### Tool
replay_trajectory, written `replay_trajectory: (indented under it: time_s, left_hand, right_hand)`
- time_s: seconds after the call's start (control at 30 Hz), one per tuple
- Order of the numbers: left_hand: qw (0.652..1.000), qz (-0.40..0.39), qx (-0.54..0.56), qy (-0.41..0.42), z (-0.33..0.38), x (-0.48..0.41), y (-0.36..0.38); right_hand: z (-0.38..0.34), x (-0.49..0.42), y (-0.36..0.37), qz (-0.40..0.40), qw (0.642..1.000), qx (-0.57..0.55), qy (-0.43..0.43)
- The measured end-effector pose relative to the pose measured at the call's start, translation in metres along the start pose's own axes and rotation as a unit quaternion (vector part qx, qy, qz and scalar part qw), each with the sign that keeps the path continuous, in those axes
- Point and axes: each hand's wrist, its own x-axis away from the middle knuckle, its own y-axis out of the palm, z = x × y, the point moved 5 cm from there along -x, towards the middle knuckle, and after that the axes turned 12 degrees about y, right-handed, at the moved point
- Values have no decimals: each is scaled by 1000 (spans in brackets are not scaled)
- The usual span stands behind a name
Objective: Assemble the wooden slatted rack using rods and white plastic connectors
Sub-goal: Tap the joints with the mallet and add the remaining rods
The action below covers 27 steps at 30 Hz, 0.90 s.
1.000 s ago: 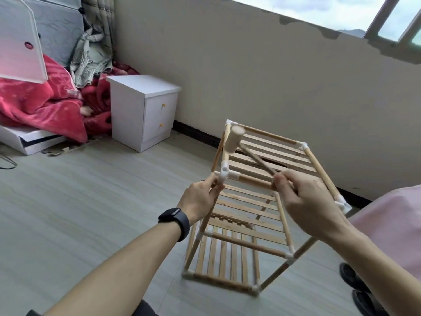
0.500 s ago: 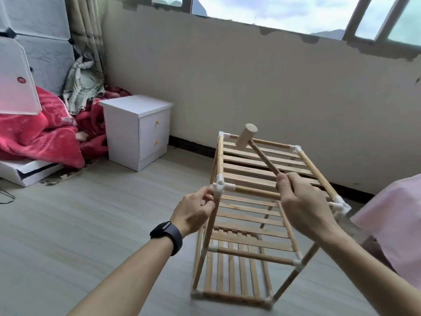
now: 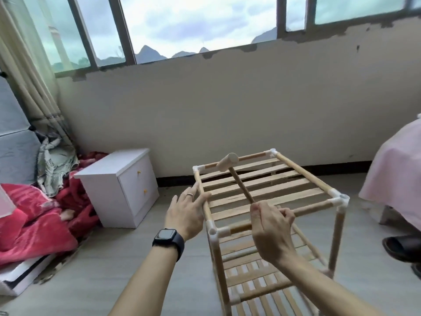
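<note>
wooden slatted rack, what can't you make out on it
- Head view: feet of the wooden slatted rack cut off by the bottom edge.
- Middle of its near top rod hidden behind the right hand gripping the small wooden mallet.
- Lower slat shelves blurred; seating of white plastic connectors unreadable.

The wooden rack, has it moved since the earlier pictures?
Yes. Against the floor, the rack has tipped from leaning towards the wall to standing upright.
</note>
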Motion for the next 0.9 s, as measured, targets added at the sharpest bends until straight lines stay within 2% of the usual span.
replay_trajectory:
  time_s: [0.17,0.23,0.33,0.43,0.53,0.6,0.63,0.67,0.77,0.8,0.9]
  left_hand:
    - [990,99,37,98,12,20,-7]
    - [982,134,21,129,18,25,-15]
    - [975,160,8,153,36,31,-19]
    - [970,181,135,92,65,38,-10]
    - [959,226,161,64,84,42,-12]
    - [961,236,119,86,105,44,-21]
    - [965,227,106,82,120,43,-26]
    - [971,206,105,63,136,42,-28]
    - [974,156,163,5,176,37,-25]
    - [964,171,202,11,182,39,-25]
    - [935,266,230,38,173,58,-25]
  right_hand:
    - [56,-34,-65,-43,995,-94,10]
    - [80,-55,-94,-61,996,-67,27]
    - [105,-89,-118,-117,987,39,99]
    - [103,-108,-126,-124,979,82,143]
    - [80,-104,-130,-39,990,61,117]
    - [58,-94,-134,1,997,-9,76]
    - [48,-90,-136,6,994,-83,76]
    - [39,-86,-139,-5,980,-176,94]
    - [16,-72,-147,-76,901,-400,149]
    - [9,-69,-153,-68,890,-425,149]
    - [-6,-60,-175,34,908,-406,94]
